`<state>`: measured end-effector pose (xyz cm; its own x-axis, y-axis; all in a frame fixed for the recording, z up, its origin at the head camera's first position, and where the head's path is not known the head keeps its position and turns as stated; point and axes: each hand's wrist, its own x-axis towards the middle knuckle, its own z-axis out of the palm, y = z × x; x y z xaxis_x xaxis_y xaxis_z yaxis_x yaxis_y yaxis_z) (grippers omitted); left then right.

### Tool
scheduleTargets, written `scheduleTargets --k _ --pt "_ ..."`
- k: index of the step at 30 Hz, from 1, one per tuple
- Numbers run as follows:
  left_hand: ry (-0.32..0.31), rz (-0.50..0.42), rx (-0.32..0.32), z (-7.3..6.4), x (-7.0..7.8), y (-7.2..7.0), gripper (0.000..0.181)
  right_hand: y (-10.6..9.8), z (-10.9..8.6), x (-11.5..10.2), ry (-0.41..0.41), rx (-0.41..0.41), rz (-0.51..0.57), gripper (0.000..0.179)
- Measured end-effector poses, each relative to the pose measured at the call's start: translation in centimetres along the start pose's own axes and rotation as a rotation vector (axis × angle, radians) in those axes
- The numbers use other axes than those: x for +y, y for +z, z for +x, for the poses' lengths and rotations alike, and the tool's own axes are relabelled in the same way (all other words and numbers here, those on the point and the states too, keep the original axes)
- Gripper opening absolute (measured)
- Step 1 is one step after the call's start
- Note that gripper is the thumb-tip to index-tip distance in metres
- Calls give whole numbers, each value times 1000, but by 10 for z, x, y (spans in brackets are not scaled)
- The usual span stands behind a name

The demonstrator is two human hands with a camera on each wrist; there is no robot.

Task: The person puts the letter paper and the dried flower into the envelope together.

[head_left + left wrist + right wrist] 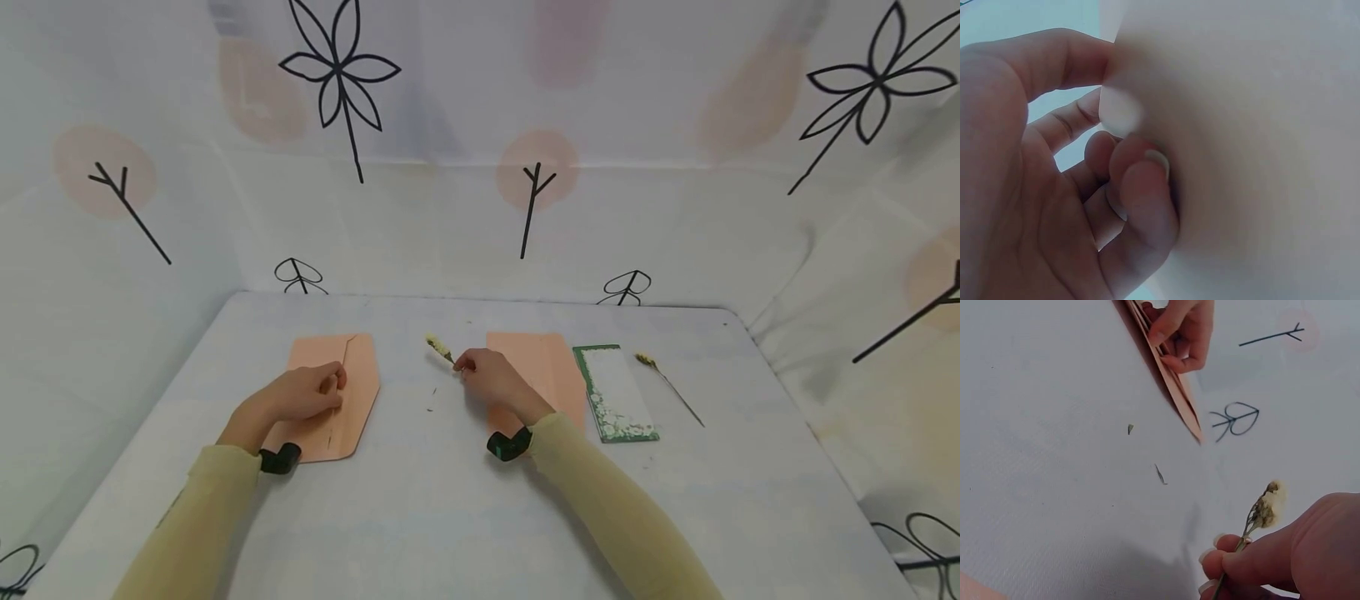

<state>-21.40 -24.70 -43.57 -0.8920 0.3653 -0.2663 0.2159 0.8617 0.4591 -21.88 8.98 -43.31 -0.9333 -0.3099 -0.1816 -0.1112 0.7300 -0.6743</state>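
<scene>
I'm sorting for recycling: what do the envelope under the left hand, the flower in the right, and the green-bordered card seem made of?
Envelope: probably matte paper, given its dull peach surface and thin layers.
Flower: likely a real dried bloom, with a crumpled, dull cream head and brown patches; imitation possible.
Card: seemingly stiff printed paper, flat with straight edges; coating unclear.

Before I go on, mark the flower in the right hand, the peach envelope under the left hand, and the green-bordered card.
Flower (1266,510): right wrist view, on its pale bloom.
Peach envelope (360,390): head view, bare part toward its right edge.
Green-bordered card (617,390): head view, on its white middle.
</scene>
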Motion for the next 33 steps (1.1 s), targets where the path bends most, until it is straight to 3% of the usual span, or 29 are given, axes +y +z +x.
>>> scheduleTargets --k 12,26,33 --pt "-1 8 -4 0 2 -1 13 -1 -5 -7 -40 47 30 17" --pt "2 -4 -2 0 2 -1 13 9 -3 -20 -74 0 98 19" --pt "-19 -16 -12 -1 5 -2 14 27 6 -44 -72 -21 235 20"
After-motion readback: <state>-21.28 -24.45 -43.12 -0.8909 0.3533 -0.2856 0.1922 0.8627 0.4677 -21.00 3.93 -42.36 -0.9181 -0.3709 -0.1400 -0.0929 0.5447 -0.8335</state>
